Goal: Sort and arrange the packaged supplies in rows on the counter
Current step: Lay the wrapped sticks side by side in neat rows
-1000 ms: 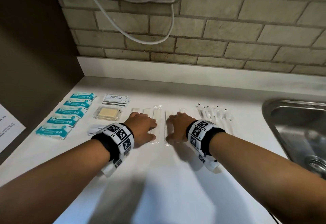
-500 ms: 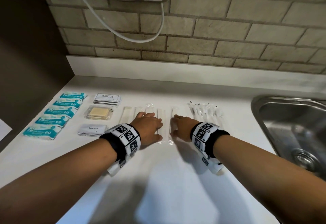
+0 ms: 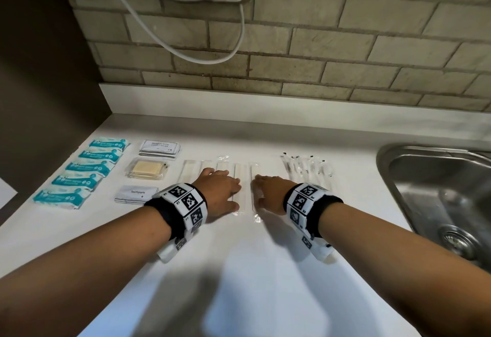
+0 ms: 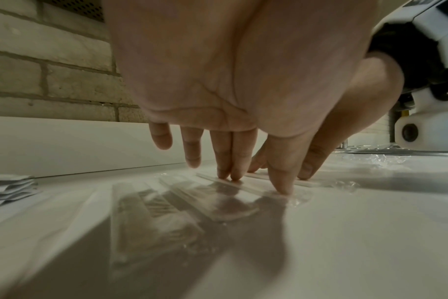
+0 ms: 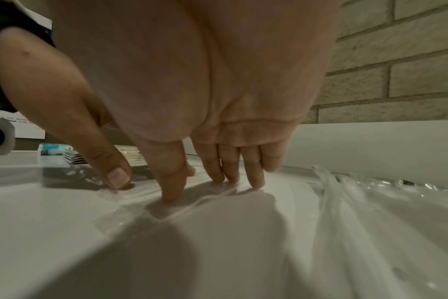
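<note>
A row of long clear-wrapped white packets [image 3: 243, 177] lies on the white counter [image 3: 265, 270]. My left hand [image 3: 221, 190] presses down on the left packets [image 4: 192, 198] with straight fingers [image 4: 230, 174] and thumb. My right hand [image 3: 268, 193] presses straight fingertips [image 5: 171, 192] on the rightmost packet [image 5: 192, 204] of that row. Left of them lie a column of teal packets [image 3: 85, 172], shampoo sachets [image 3: 160, 146], a wrapped soap bar [image 3: 147, 169] and toothpaste sachets [image 3: 135, 193]. Clear-wrapped items with black tips [image 3: 305, 166] lie to the right.
A steel sink [image 3: 438, 190] is sunk into the counter at the right. A brick wall [image 3: 292, 44] with a white upstand runs along the back, and a dark panel [image 3: 39, 97] closes the left side. A white cable [image 3: 186, 52] hangs above.
Both hands stay pressed on the clear packets with only small shifts, the two hands a little closer together. The head view has shifted slightly.
</note>
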